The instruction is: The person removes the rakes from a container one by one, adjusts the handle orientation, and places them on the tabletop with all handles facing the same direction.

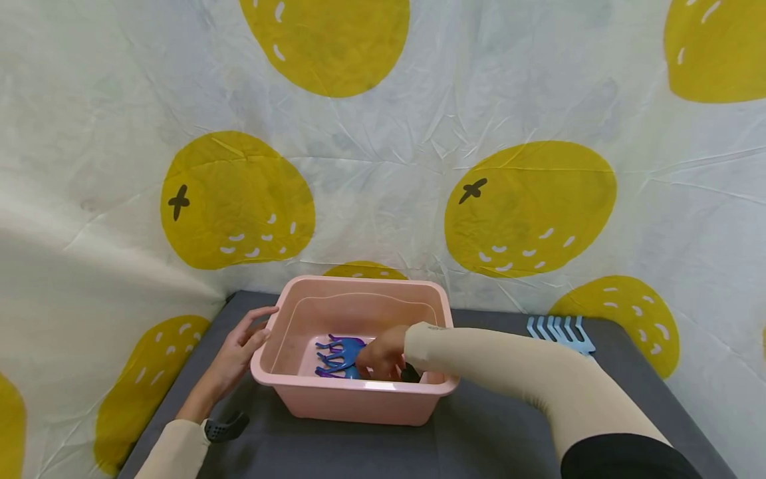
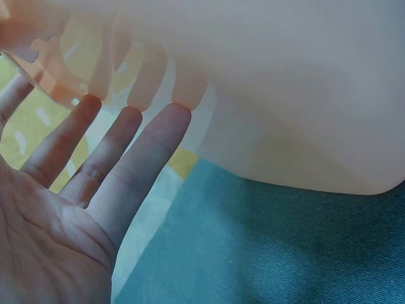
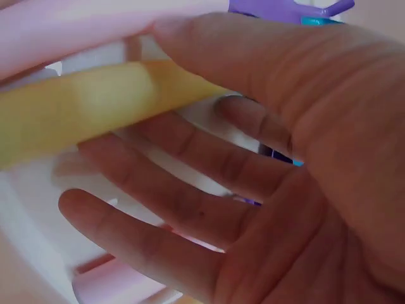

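Note:
A pink plastic basin [image 1: 359, 397] stands on the dark table. My left hand [image 1: 238, 356] is at its left rim with fingers extended; in the left wrist view three fingertips [image 2: 180, 114] meet the basin's outer wall [image 2: 304, 126]. Down inside the basin, my right hand [image 1: 383, 352] is beside blue and purple rake heads [image 1: 344, 354] with thin curved tines. The right wrist view shows that hand's fingers spread and extended by a yellow handle [image 3: 76, 104], the thumb at a pink handle [image 3: 88, 38]. Another pink handle [image 3: 120, 282] lies below the fingers.
A light blue rake head [image 1: 565, 334] lies on the table at the back right, partly behind the right sleeve [image 1: 509, 362]. The dark table [image 1: 497, 432] runs back to a white cloth [image 1: 383, 179] printed with yellow fruit shapes.

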### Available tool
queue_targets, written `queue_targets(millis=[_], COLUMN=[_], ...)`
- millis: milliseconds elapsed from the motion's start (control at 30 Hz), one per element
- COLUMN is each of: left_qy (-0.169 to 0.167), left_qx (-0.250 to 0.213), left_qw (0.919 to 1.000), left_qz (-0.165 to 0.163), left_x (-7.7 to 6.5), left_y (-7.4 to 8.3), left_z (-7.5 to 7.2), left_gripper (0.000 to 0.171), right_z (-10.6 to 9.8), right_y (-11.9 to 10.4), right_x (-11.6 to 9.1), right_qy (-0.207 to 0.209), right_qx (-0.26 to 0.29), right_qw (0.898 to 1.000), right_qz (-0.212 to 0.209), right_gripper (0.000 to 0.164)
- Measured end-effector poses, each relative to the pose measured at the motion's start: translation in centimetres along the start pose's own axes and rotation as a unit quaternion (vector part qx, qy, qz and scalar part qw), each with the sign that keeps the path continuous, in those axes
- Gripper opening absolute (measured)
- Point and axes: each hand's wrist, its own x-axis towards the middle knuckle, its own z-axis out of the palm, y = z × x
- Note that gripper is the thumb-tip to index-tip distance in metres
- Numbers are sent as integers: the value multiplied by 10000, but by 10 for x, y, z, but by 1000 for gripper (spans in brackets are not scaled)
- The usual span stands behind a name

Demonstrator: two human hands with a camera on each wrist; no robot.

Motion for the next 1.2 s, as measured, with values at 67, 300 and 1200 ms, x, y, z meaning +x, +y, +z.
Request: queue_targets(millis=[67, 300, 1200], left_qy=[-12, -27, 166], left_qx=[-38, -75, 143], left_qw=[10000, 10000, 9996], left_qz=[22, 38, -177], left_x=[0, -2, 1], left_y=[0, -1, 3], left_z=[0, 0, 4], left_gripper=[44, 44, 45], right_z=[0, 6, -27], right_y=[-4, -8, -14], right_x=[-3, -14, -24], right_qy=[37, 276, 637], right_qx=[-228, -166, -645], right_qw=[9997, 9994, 9944], right_qz=[-26, -116, -535], right_gripper=[36, 37, 29])
